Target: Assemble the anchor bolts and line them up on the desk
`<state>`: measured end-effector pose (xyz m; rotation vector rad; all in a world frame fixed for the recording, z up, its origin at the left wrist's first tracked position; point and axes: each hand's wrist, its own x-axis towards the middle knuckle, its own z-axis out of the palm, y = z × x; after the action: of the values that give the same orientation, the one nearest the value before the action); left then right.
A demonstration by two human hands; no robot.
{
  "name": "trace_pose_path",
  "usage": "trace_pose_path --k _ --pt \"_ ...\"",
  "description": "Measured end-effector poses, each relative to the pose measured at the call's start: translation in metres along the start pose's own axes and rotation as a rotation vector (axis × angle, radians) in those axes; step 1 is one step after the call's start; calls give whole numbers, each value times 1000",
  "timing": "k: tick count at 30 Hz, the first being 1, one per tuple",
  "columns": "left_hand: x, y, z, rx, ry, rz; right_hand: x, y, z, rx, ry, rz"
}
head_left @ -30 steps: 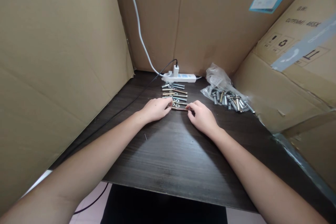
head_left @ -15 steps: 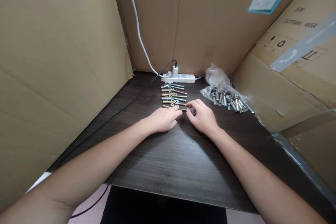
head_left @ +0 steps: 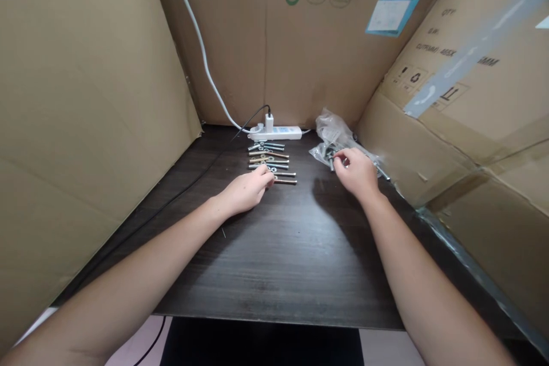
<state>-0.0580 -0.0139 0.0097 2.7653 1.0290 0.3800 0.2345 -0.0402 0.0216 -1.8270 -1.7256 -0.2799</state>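
Right hand in the bolt bag, left hand at the bolt row.

My right hand (head_left: pixel 358 171) reaches into the bag (head_left: pixel 332 131) of bolts (head_left: pixel 330 155) at two o'clock, fingers curled over them; whether it grips one I cannot tell. They look like hard, smooth steel, small but dense, likely slick, so I'd pinch the shank mid-length. My left hand (head_left: pixel 249 189) rests loosely closed against the nearest bolt of the row (head_left: pixel 270 161) at twelve o'clock, holding nothing that I can see. Crinkly clear plastic, dark wood-grain bench (head_left: pixel 278 251), white power strip (head_left: pixel 274 133) behind, cardboard (head_left: pixel 86 97) all round.
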Motion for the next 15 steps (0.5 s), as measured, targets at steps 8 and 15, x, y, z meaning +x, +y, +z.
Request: trace_pose_path --k 8,15 --pt "0 1 -8 -93 160 -17 6 47 2 -111 -72 140" --pt "-1 1 -11 -159 92 42 4 56 16 -78 25 236"
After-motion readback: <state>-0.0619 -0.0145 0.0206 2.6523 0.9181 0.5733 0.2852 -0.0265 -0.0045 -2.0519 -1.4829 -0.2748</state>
